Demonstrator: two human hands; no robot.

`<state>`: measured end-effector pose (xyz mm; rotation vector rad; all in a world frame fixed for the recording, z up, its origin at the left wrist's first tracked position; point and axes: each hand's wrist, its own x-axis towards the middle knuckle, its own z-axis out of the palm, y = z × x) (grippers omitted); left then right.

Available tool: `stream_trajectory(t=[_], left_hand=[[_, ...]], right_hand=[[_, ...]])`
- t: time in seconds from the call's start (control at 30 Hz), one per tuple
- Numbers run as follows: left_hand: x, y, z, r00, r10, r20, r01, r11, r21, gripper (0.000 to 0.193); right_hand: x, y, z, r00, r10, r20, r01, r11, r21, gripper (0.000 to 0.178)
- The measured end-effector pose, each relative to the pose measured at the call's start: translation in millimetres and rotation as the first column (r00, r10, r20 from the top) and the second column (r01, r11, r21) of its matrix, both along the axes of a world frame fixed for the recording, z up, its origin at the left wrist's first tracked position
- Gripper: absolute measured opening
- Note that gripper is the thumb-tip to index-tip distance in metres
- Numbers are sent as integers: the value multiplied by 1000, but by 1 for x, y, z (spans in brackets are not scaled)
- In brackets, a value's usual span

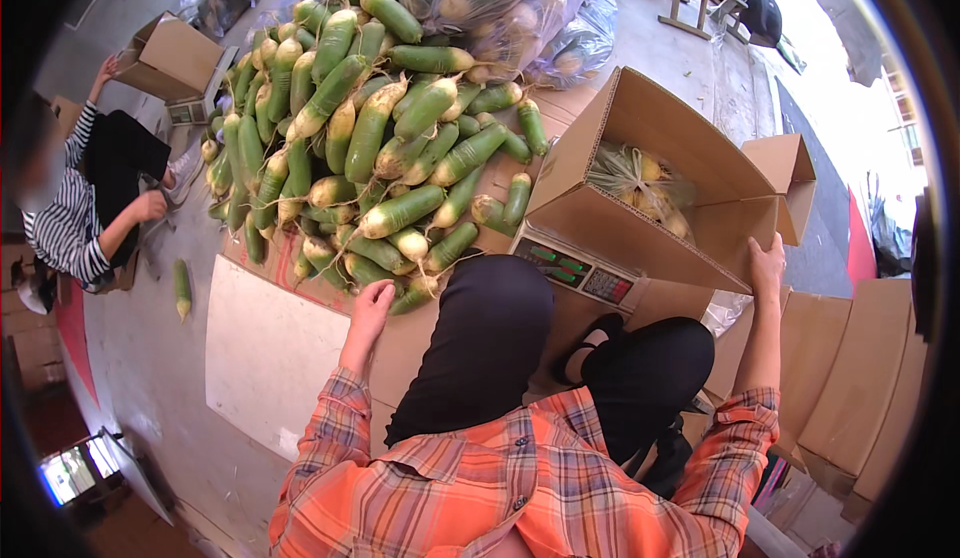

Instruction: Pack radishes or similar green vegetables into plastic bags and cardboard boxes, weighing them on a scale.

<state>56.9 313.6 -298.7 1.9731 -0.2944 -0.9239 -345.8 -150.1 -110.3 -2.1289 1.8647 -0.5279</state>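
My right hand (767,264) grips the near right corner of an open cardboard box (655,236). The box rests on a digital scale (575,270) with a lit display and a keypad. Inside it lies a tied clear plastic bag (645,190) of pale round ends, probably radishes. My left hand (371,310) hovers at the near edge of a large heap of green radishes (375,148) with whitish ends. Its fingers are curled together, and nothing shows in them. The closest radish (413,294) lies just right of that hand.
Filled plastic bags (520,18) stand behind the heap. At far left, a person in a striped top (70,213) sits with one hand on another cardboard box (180,56). A lone radish (182,288) lies on the floor. More cardboard boxes (845,368) stand on my right.
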Motion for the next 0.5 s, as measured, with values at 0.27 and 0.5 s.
stream_trajectory(t=[0.27,0.5], left_hand=[[4,-69,106,855,-1,-518,-275,846,-456,56],[-10,-131,189,779,-290,-557,-337,555,-760,72]], right_hand=[[-1,8,-1,992,-14,126,7,999,51,40],[1,6,8,836,-15,549,-149,956,253,48]])
